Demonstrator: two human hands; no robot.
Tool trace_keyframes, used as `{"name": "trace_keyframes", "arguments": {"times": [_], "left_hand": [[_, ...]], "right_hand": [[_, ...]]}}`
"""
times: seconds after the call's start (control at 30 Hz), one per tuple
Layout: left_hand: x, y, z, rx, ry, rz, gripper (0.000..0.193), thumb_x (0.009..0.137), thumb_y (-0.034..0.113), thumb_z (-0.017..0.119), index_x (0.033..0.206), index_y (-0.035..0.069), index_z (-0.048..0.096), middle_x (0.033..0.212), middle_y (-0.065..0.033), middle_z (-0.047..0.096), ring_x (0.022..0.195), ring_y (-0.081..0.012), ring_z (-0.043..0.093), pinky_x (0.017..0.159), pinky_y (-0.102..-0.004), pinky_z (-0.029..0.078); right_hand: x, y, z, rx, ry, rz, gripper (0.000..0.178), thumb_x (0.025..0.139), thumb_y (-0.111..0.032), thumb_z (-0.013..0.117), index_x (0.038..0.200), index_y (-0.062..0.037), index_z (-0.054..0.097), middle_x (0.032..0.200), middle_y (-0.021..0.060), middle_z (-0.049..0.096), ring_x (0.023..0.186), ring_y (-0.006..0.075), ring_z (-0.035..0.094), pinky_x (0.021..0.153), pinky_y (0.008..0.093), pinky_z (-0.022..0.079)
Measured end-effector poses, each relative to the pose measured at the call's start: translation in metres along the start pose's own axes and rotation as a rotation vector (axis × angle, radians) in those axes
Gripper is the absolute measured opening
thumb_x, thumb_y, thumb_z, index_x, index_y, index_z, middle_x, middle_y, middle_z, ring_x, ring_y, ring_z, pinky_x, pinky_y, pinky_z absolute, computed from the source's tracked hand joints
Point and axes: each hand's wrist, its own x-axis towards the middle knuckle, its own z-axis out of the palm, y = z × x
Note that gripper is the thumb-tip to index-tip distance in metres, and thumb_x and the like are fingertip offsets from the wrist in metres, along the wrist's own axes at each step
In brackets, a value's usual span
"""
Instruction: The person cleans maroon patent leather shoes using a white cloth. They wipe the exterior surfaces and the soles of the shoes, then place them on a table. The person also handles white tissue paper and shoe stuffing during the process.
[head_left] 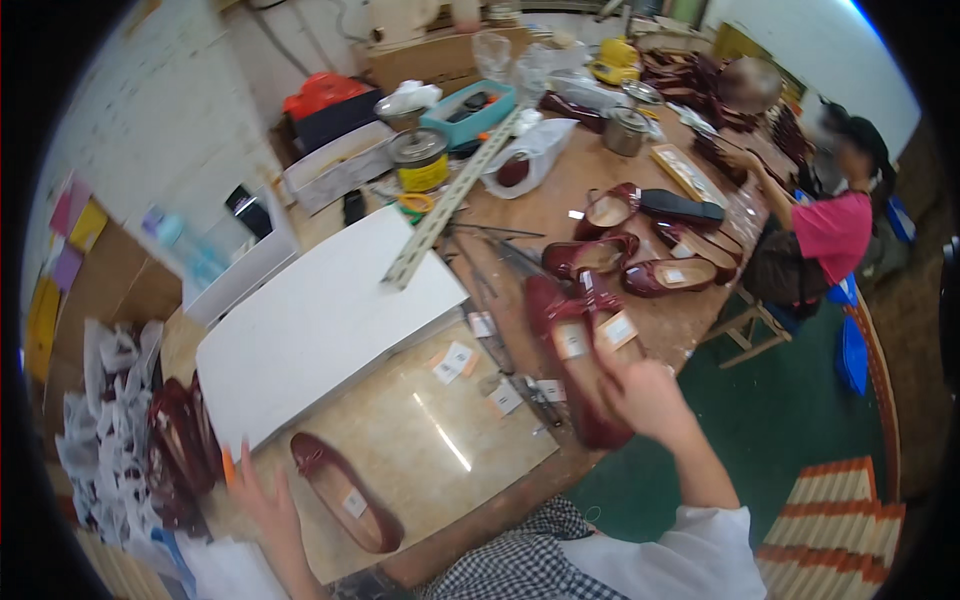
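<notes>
My right hand grips a dark red flat shoe near its heel, at the table's right edge. A second dark red shoe lies directly beside it, partly under the held one. My left hand hovers at the front left with its fingers apart. Something small and orange shows at one of its fingers; I cannot tell what. Right of that hand, a single dark red flat with a white label inside rests on the glossy stone slab.
A white board lies behind the slab, with a slotted metal strip across its corner. More red shoes, tins and a teal tray stand farther back. Bagged shoes sit left. A co-worker sits far right.
</notes>
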Motion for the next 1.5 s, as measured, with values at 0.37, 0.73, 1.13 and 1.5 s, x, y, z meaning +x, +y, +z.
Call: {"name": "trace_keyframes", "arguments": {"times": [0.37, 0.73, 1.13, 1.5], "left_hand": [[0.142, -0.004, 0.135, 0.170, -0.106, -0.018, 0.053, 0.088, 0.045, 0.052, 0.134, 0.019, 0.047, 0.129, -0.0202, 0.045, 0.125, -0.0374, 0.037, 0.098, -0.0564, 0.032], [-0.056, 0.130, -0.016, -0.955, -0.452, 0.474, 0.022, 0.067, 0.021, 0.066, 0.088, 0.016, 0.071, 0.121, -0.0190, 0.058, 0.129, -0.0306, 0.040, 0.111, -0.0426, 0.022], [-0.057, 0.132, 0.068, -1.370, -0.390, -0.371, 0.037, 0.093, 0.013, 0.046, 0.129, 0.006, 0.049, 0.121, -0.0179, 0.053, 0.109, -0.0325, 0.054, 0.092, -0.0378, 0.042], [-0.101, 0.153, 0.076, -0.174, -0.471, 0.514, 0.050, 0.082, 0.041, 0.059, 0.099, -0.006, 0.065, 0.104, -0.0204, 0.061, 0.106, -0.0320, 0.054, 0.100, -0.0448, 0.033]], "right_hand": [[-0.021, -0.197, 0.141, -0.077, -0.374, -0.411, 0.047, 0.084, -0.018, 0.054, 0.128, -0.0040, 0.050, 0.066, 0.0117, 0.065, 0.060, 0.0273, 0.065, 0.053, 0.0380, 0.051], [-0.028, -0.163, 0.103, 1.834, -0.716, 0.675, 0.040, 0.093, -0.022, 0.056, 0.129, -0.0045, 0.050, 0.118, 0.0114, 0.059, 0.107, 0.0206, 0.059, 0.091, 0.0316, 0.049], [-0.018, -0.145, 0.116, 0.827, -0.249, -0.387, 0.062, 0.080, -0.006, 0.062, 0.137, 0.0006, 0.038, 0.132, 0.0139, 0.052, 0.115, 0.0246, 0.056, 0.092, 0.0329, 0.048], [0.045, -0.179, 0.165, 0.115, 0.015, -0.592, 0.040, 0.063, 0.002, 0.062, 0.103, -0.0019, 0.064, 0.095, 0.0158, 0.050, 0.086, 0.0341, 0.052, 0.078, 0.0423, 0.045]]}}
